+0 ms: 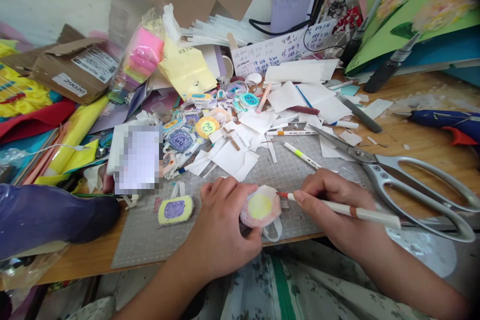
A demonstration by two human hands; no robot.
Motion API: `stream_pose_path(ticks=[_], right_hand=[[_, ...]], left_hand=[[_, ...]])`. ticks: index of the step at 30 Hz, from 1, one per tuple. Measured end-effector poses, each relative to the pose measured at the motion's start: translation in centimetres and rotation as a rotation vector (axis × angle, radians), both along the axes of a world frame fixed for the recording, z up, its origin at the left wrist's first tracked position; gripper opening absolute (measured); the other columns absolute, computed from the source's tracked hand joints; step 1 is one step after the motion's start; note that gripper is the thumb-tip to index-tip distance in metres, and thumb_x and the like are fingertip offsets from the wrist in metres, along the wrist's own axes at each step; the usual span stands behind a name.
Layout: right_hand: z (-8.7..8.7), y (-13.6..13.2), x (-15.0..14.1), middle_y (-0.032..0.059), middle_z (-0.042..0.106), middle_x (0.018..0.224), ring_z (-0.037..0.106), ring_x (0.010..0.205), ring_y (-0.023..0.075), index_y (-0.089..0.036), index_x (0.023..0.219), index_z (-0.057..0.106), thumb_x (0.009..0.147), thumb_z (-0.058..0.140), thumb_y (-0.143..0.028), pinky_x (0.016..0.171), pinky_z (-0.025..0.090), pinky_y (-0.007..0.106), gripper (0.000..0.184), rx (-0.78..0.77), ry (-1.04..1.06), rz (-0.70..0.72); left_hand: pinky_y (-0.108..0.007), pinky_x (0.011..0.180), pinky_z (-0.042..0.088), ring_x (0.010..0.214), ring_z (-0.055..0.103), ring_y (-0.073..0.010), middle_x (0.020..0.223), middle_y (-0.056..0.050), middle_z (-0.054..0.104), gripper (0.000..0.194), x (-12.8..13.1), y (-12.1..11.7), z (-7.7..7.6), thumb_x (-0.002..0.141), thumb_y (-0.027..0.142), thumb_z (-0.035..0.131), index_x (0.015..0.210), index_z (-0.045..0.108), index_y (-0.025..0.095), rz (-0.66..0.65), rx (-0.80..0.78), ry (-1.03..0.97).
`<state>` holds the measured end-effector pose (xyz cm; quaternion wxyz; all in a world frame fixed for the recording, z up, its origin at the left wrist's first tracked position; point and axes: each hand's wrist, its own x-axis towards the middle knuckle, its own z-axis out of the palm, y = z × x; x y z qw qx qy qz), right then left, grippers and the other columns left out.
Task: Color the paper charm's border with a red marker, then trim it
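Between the thumb and fingers of my left hand is a small round paper watch, pale pink with a yellow centre. A white strap loop hangs from its lower side. My right hand grips a white marker with a red tip, and that tip meets or nearly meets the watch's right rim. Left of my left hand lies a yellow paper watch with a purple rectangular face. Both rest over a grey cutting mat.
Large metal scissors lie at the right, near a blue glue gun. White paper scraps, several finished-looking paper watches and a green-banded marker crowd the middle. A cardboard box stands at the back left.
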<state>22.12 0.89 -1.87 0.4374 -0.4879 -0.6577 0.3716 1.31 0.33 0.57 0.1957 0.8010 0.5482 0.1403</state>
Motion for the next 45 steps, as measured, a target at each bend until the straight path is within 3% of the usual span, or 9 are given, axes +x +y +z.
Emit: stream_pose_path(ticks=[3, 19, 22, 27, 30, 32, 34, 39, 45], right_hand=[[0.0, 0.0, 0.0, -0.0023, 0.049, 0.057, 0.041, 0.050, 0.0129, -0.021, 0.063, 0.047, 0.086, 0.058, -0.024, 0.045, 0.032, 0.024, 0.025, -0.020, 0.025, 0.061], [0.0, 0.1, 0.3, -0.0031, 0.049, 0.055, 0.040, 0.050, 0.0116, -0.020, 0.059, 0.047, 0.078, 0.062, -0.020, 0.044, 0.029, 0.022, 0.024, -0.121, 0.134, 0.002], [-0.6, 0.0, 0.8, -0.0041, 0.047, 0.052, 0.038, 0.048, 0.0114, -0.020, 0.059, 0.045, 0.079, 0.063, -0.021, 0.044, 0.027, 0.022, 0.027, -0.206, 0.337, 0.137], [-0.7, -0.1, 0.4, -0.0061, 0.044, 0.047, 0.033, 0.041, 0.0097, -0.021, 0.067, 0.049, 0.088, 0.060, -0.031, 0.039, 0.020, 0.021, 0.027, -0.208, 0.384, 0.008], [0.1, -0.1, -0.3, -0.0055, 0.044, 0.048, 0.034, 0.042, 0.0098, -0.020, 0.063, 0.047, 0.086, 0.059, -0.028, 0.039, 0.022, 0.021, 0.027, -0.149, 0.234, 0.011], [0.3, -0.2, -0.7, -0.0050, 0.045, 0.051, 0.036, 0.046, 0.0103, -0.020, 0.062, 0.047, 0.083, 0.059, -0.024, 0.040, 0.025, 0.021, 0.025, -0.100, 0.141, 0.029], [0.3, -0.3, -0.9, -0.0051, 0.044, 0.053, 0.037, 0.047, 0.0105, -0.020, 0.063, 0.047, 0.084, 0.057, -0.024, 0.041, 0.027, 0.021, 0.024, -0.071, 0.089, 0.051], [-0.3, -0.7, -1.1, -0.0048, 0.046, 0.056, 0.040, 0.049, 0.0106, -0.020, 0.066, 0.049, 0.088, 0.055, -0.025, 0.043, 0.029, 0.022, 0.023, 0.001, -0.062, 0.007], [-0.3, -0.9, -0.9, -0.0049, 0.046, 0.056, 0.038, 0.048, 0.0109, -0.020, 0.065, 0.045, 0.089, 0.055, -0.027, 0.044, 0.029, 0.023, 0.027, -0.020, -0.050, 0.148]], left_hand=[[-0.043, 0.081, 0.031, 0.091, 0.050, -0.0261, 0.091, -0.003, 0.053, 0.045, -0.1, -0.1, 0.1, 0.062, 0.014, 0.059, 0.106, 0.057, 0.025, -0.004, 0.004, -0.002], [-0.044, 0.086, 0.031, 0.095, 0.048, -0.0258, 0.097, -0.003, 0.051, 0.052, -0.2, -0.1, 0.0, 0.063, 0.012, 0.058, 0.112, 0.056, 0.025, -0.030, -0.028, -0.003], [-0.044, 0.089, 0.031, 0.098, 0.048, -0.0250, 0.099, -0.003, 0.050, 0.058, -0.8, 0.5, 0.7, 0.062, 0.007, 0.056, 0.116, 0.055, 0.027, -0.087, -0.037, 0.026], [-0.041, 0.090, 0.032, 0.099, 0.047, -0.0231, 0.101, -0.001, 0.050, 0.076, -2.6, 1.5, 2.7, 0.061, 0.001, 0.055, 0.130, 0.046, 0.033, -0.250, -0.089, 0.078], [-0.044, 0.093, 0.031, 0.105, 0.045, -0.0274, 0.109, -0.005, 0.048, 0.070, -2.7, 0.5, 2.6, 0.066, 0.021, 0.070, 0.131, 0.044, 0.025, -0.078, 0.047, 0.044], [-0.047, 0.091, 0.031, 0.104, 0.045, -0.0301, 0.108, -0.007, 0.049, 0.073, -2.1, -0.6, 1.7, 0.061, 0.035, 0.077, 0.126, 0.047, 0.023, 0.074, 0.126, 0.054], [-0.047, 0.088, 0.031, 0.101, 0.046, -0.0311, 0.106, -0.007, 0.050, 0.079, -1.2, -1.6, 0.6, 0.054, 0.042, 0.081, 0.123, 0.049, 0.022, 0.122, 0.127, 0.057], [-0.045, 0.083, 0.032, 0.097, 0.049, -0.0303, 0.099, -0.006, 0.056, 0.059, 0.3, -2.0, -0.8, 0.058, 0.038, 0.079, 0.111, 0.057, 0.023, 0.188, 0.093, 0.076], [-0.044, 0.082, 0.032, 0.096, 0.050, -0.0283, 0.096, -0.004, 0.057, 0.052, 0.2, -1.4, -0.7, 0.060, 0.036, 0.079, 0.106, 0.059, 0.024, 0.178, 0.079, 0.039]])
